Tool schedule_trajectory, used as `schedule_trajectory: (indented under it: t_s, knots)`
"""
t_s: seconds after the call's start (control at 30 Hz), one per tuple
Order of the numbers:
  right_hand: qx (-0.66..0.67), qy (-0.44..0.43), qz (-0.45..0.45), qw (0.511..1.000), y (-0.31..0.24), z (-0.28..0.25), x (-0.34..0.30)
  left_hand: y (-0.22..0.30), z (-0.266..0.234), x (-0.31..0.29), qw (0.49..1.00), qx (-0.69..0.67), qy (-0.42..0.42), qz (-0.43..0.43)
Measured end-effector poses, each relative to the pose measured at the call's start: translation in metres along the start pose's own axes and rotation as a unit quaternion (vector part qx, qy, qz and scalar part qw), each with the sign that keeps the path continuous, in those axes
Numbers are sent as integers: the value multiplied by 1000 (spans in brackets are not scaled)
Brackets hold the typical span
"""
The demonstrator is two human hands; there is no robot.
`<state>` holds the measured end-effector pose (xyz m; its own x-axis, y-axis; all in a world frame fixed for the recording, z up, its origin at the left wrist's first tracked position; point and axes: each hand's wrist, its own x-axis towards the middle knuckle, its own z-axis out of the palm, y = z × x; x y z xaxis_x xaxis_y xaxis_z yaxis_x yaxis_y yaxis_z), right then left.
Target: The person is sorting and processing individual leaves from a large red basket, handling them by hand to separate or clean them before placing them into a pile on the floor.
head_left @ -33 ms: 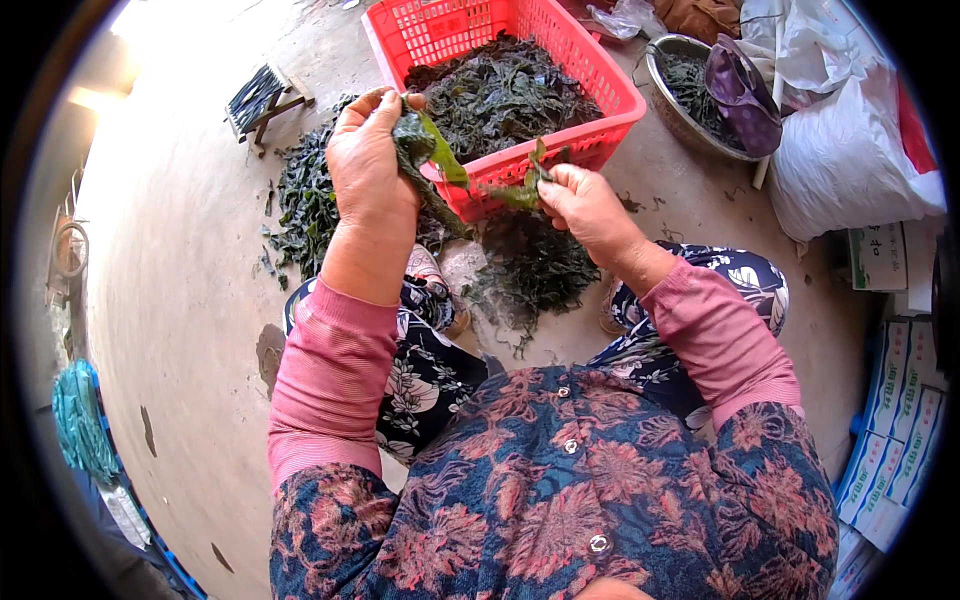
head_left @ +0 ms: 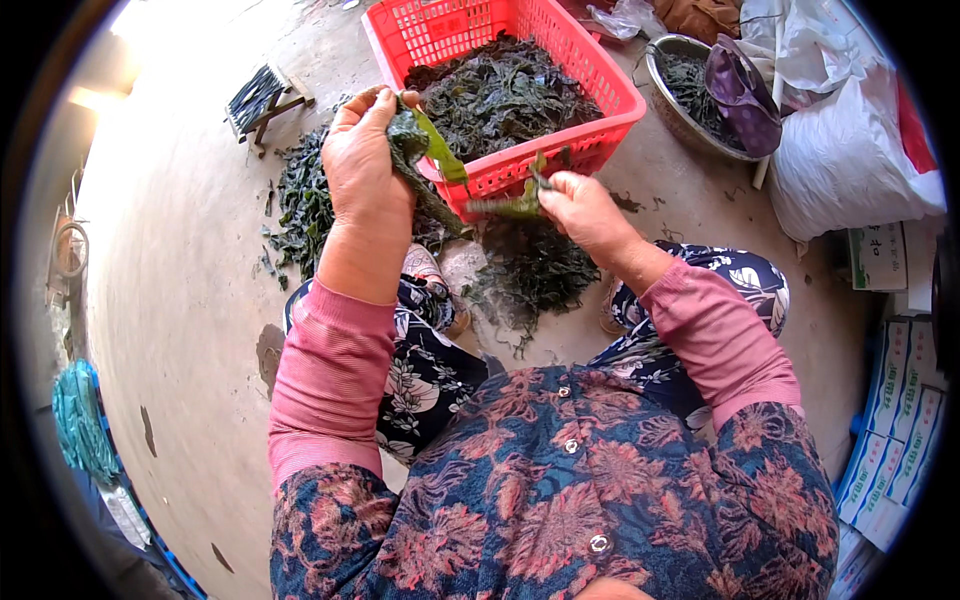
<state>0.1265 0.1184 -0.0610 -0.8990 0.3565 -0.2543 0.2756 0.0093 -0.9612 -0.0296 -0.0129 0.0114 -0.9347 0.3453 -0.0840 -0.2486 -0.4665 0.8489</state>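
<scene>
My left hand [head_left: 368, 165] is closed round a dark green strip of seaweed [head_left: 408, 150], whose brighter green end hangs toward the basket. To the right, my right hand [head_left: 592, 218] pinches a smaller green seaweed piece [head_left: 518, 206], pointing left and slightly blurred. A gap shows between the two pieces. Just beyond both hands stands a red plastic basket [head_left: 612, 122] with slotted walls, partly filled with dark seaweed [head_left: 505, 95]. Between my feet lies a loose heap of thin dark seaweed [head_left: 540, 272]. A larger pile of broad seaweed [head_left: 303, 200] spreads on the floor beyond my left forearm.
A small folding stool [head_left: 266, 105] stands at the far left. At the far right are a metal basin [head_left: 672, 98] of seaweed with a purple cloth [head_left: 742, 98] over its rim, and a stuffed white sack [head_left: 845, 165]. Stacked cartons [head_left: 895, 420] line the right side.
My left hand has shifted slightly left with its seaweed strip. The piece in my right hand has swung a little; the hand itself has barely moved.
</scene>
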Motion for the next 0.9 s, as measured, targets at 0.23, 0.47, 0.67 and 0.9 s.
schedule_trajectory:
  t_s: [0.23, 0.47, 0.67, 0.9]
  knots:
    - [61, -117, -84, 988, -19, 3, -6, -9, 6, -10, 990, -33, -111, -81]
    - [186, -186, -104, 959, -46, 16, -10, -23, 17, -22, 981, -16, -144, -131]
    - [193, -132, -12, 972, -35, 8, -9, -14, 11, -13, 985, -19, -150, -82]
    - [255, -52, -10, 965, -25, -3, -9, -13, 3, -4, 990, -60, -94, -91]
